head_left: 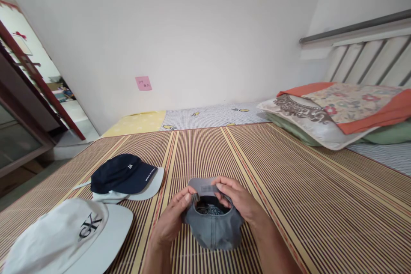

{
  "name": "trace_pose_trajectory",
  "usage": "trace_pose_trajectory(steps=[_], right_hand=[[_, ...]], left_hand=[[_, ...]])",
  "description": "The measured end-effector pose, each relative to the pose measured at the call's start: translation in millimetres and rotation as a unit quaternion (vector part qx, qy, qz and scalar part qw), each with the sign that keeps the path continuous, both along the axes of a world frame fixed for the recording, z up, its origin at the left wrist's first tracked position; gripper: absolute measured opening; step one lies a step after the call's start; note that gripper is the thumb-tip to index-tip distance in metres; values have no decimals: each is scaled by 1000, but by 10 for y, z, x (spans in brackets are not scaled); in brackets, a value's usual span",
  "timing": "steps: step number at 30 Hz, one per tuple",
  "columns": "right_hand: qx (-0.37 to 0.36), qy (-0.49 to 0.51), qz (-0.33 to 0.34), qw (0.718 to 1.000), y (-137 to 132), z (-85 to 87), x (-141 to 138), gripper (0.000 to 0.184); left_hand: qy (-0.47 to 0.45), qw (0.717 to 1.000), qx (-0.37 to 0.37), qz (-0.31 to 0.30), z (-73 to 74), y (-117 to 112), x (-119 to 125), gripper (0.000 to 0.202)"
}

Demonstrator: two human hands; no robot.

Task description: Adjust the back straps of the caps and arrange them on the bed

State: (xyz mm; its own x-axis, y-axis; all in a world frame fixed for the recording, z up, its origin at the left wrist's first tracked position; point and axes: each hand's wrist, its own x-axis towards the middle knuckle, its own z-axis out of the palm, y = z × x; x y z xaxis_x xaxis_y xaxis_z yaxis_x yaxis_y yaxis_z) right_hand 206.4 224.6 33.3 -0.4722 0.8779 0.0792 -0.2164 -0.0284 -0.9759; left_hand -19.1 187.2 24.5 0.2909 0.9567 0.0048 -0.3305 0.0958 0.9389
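Note:
A grey baseball cap (214, 229) is between my hands just over the striped bamboo mat (205, 150), its back opening turned up towards me. My left hand (175, 212) pinches the left edge of that opening, beside a small metal buckle (195, 198). On the other side, my right hand (239, 199) grips the right edge by the strap, fingers partly inside the opening. The cap's brim (201, 183) points away from me. Dark lining shows within. To the left lie a white cap with black letters (58, 235) and a navy cap (117, 173) resting on another pale cap (157, 184).
Pillows with a floral orange-edged cover (359, 98) lie at the right, by a slatted headboard (369, 58). A patterned sheet (212, 115) runs along the wall (205, 43), which bears a pink note (143, 83). An open doorway (67, 94) is at the far left.

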Motion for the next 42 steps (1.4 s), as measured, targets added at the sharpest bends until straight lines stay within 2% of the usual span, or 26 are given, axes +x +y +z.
trace_pose_trajectory(steps=[4, 10, 17, 19, 22, 30, 37, 42], right_hand=[[21, -22, -5, 1000, 13, -18, -47, 41], [31, -13, -5, 999, 6, -18, -35, 45], [50, -23, 4, 998, 16, -3, -40, 33], [33, -24, 13, 999, 11, 4, -51, 31], [3, -21, 21, 1000, -6, 9, -69, 33], [25, -52, 12, 998, -13, 2, -85, 40], [-27, -38, 68, 997, 8, -53, -81, 37], [-29, -52, 60, 996, 8, -55, -86, 34]], left_hand=[[9, 1000, -2, -15, 15, 10, 11, 37], [20, 1000, -3, -8, -8, 20, 26, 36], [19, 1000, 1, -19, -7, 16, 55, 34], [21, 1000, 2, -20, -2, 14, 62, 33], [23, 999, 6, -25, 0, 13, 70, 33], [6, 1000, -7, -17, 33, 12, 107, 34], [-2, 1000, -8, -18, 49, 4, 122, 31], [-7, 1000, -13, -18, 57, 5, 131, 34]])
